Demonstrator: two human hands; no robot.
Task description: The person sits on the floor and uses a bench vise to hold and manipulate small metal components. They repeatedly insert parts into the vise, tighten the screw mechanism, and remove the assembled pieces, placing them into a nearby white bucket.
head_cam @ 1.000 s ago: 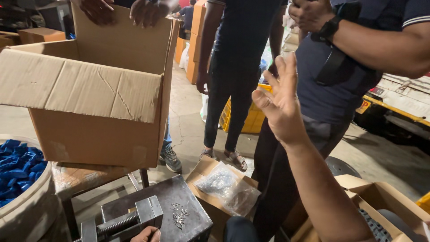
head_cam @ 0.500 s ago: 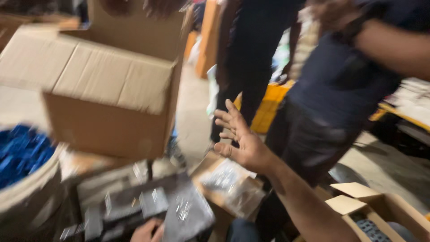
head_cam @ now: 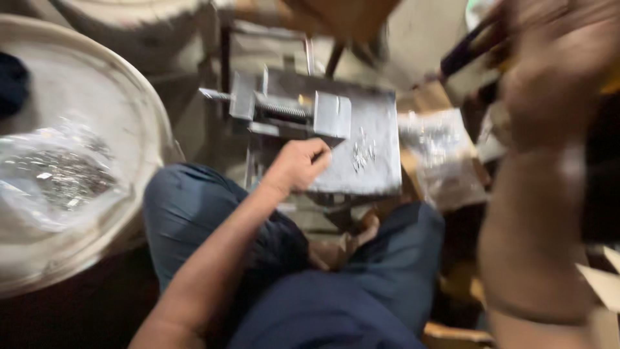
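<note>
1. While the view is smeared by motion, a pale round tub (head_cam: 139,103) shows at far left, with a clear plastic bag of small metal bits (head_cam: 55,178) lying in it.
2. Left hand (head_cam: 298,165) rests curled, loosely fisted, on the near edge of the grey metal plate (head_cam: 374,168), just below the small vise-like fixture (head_cam: 290,110); whether it pinches anything I cannot tell.
3. Small metal pieces (head_cam: 363,150) lie loose on the plate, just beside that hand.
4. Another clear bag of parts (head_cam: 439,155) sits right of the plate.
5. Right hand (head_cam: 555,77) is raised close to the camera, too blurred to tell its grip.
6. Judged step: work at the fixture; picking a loose piece would call for a fine pinch.
</note>
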